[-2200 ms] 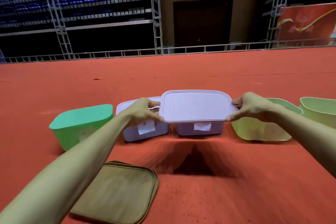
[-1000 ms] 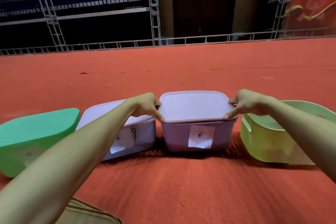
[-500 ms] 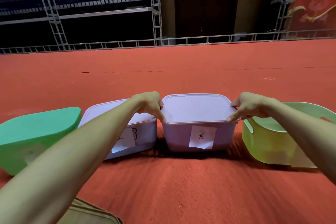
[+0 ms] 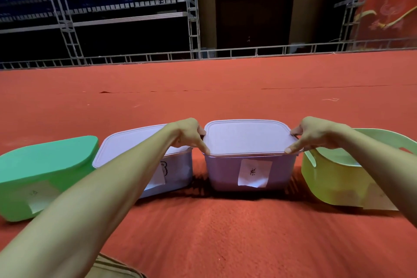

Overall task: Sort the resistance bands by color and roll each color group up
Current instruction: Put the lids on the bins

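Observation:
No resistance bands show in the head view. A purple box (image 4: pixel 223 174) with a white paper label (image 4: pixel 255 172) stands on the red carpet at the centre. Its purple lid (image 4: pixel 248 136) lies flat on top of it. My left hand (image 4: pixel 187 133) grips the lid's left edge, index fingertip on the near left corner. At the opposite edge my right hand (image 4: pixel 313 134) grips the lid, with a fingertip on the near right corner.
A pale lavender lidded box (image 4: pixel 180 169) sits just left of the purple one, partly behind my left forearm. Further left stands a green lidded box (image 4: pixel 45 165). An open yellow-green tub (image 4: pixel 327 178) is at the right. An olive lid (image 4: pixel 112 266) peeks in at the bottom edge.
The purple lid, earlier held above the box, now sits down on it. Both hands have stayed on its edges, and the view has moved closer to the boxes.

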### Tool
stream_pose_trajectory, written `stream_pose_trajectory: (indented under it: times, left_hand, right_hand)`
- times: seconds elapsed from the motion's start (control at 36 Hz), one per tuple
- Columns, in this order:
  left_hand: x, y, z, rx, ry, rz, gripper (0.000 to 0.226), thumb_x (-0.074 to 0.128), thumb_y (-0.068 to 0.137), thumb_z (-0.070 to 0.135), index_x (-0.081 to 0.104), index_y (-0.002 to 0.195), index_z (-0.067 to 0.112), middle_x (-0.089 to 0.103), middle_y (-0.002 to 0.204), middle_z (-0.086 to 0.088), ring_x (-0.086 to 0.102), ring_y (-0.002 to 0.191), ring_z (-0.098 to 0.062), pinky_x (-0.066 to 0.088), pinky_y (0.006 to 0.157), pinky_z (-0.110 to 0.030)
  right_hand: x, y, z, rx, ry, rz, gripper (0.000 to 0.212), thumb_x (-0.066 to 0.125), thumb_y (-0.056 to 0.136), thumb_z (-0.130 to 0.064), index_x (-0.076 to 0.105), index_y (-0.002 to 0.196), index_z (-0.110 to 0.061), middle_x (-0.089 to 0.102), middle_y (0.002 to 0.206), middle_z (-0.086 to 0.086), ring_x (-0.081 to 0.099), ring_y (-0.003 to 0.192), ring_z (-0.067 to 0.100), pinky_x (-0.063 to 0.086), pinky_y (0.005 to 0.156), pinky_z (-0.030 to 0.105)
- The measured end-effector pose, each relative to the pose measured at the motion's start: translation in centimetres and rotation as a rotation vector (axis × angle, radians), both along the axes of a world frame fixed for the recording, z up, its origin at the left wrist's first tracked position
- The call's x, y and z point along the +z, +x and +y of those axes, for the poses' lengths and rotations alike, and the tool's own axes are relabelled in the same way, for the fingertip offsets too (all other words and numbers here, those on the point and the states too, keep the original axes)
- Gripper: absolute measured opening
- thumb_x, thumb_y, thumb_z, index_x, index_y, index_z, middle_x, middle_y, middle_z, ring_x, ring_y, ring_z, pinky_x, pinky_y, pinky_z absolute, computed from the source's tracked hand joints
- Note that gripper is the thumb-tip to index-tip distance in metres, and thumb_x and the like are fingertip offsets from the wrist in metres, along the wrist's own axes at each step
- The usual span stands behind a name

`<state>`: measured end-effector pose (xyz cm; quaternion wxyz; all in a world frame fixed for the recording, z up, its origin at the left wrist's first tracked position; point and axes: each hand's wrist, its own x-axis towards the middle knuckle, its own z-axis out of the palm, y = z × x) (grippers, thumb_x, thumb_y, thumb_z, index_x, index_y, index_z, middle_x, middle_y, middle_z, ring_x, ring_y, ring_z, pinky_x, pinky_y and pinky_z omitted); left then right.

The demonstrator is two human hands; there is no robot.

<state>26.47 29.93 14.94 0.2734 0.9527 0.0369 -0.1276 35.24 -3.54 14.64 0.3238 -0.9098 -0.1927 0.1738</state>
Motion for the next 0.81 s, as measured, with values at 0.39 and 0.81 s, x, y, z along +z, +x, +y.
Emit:
stream_pose_trajectory:
  times: [0.39,0.81]
  left_hand:
    - [0.2,0.5,-0.2,-0.044,0.087,-0.048,0.058,0.080,0.045,0.054,0.056,0.067,0.007,0.035,0.068,-0.003,0.029,0.068,-0.021,0.023,0.066,-0.033]
    - [1.8,1.9,0.1,0.007,0.275,-0.081,0.101,0.082,0.055,0.063,0.051,0.135,0.008,0.057,0.134,-0.014,0.056,0.117,-0.034,0.049,0.095,-0.047]
  right_hand:
    - [0.3,-1.2,-0.2,-0.029,-0.149,-0.075,0.069,0.093,0.040,-0.047,0.063,0.076,0.005,0.042,0.065,0.004,0.037,0.065,0.019,0.028,0.064,0.030]
    - [2.2,1.4,-1.6,0.029,-0.108,-0.194,0.165,0.077,0.002,-0.078,0.038,0.143,-0.001,0.044,0.147,0.009,0.046,0.132,0.021,0.034,0.111,0.030]
